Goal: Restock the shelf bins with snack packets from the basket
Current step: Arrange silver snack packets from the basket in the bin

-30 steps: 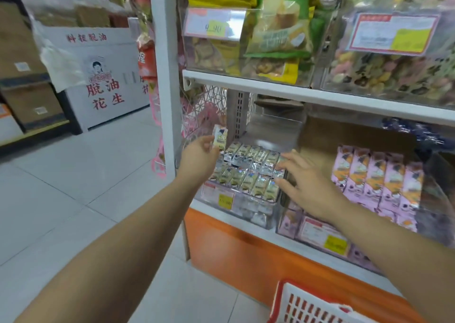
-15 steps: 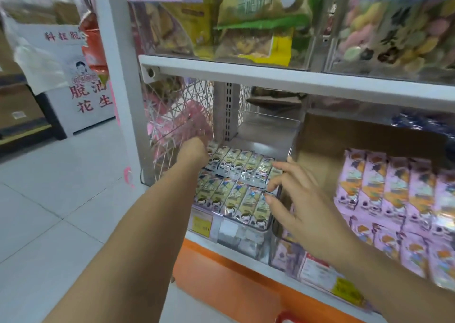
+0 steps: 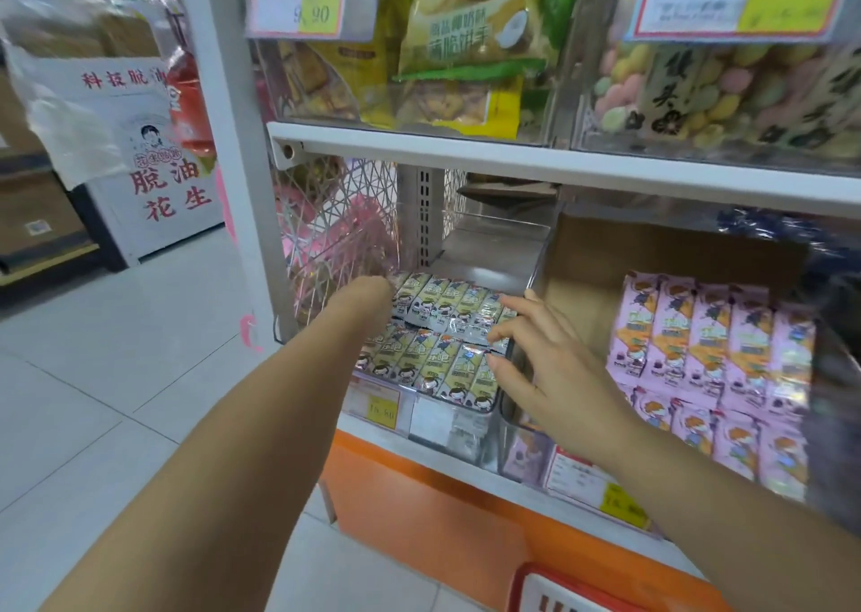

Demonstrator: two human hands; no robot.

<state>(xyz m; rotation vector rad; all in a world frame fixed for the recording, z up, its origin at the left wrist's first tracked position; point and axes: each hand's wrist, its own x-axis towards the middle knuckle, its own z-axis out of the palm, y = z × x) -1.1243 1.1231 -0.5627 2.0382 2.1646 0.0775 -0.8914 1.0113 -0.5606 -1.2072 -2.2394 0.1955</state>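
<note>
Right grip [image 3: 552,369], fingers spread open, steadies the packets [image 3: 442,331] at the right edge of the bin [image 3: 447,420], likely aligning rows; left grip [image 3: 372,292] reaches its back-left corner, fingers hidden.

Pale floor tiles [image 3: 116,378] with thin grey joints run off to the left. A white metal shelf [image 3: 559,164] stands on an orange plinth [image 3: 442,509]. It has a white post [image 3: 219,145] at its left end and a wire mesh panel [image 3: 345,224] in the lower bay. Beyond the post is a white stand [image 3: 153,178] printed with red Chinese characters. Next to it, a low dark rack [image 3: 46,266] carries cardboard boxes [image 3: 37,224]. Bright daylight shows at the top left.
</note>
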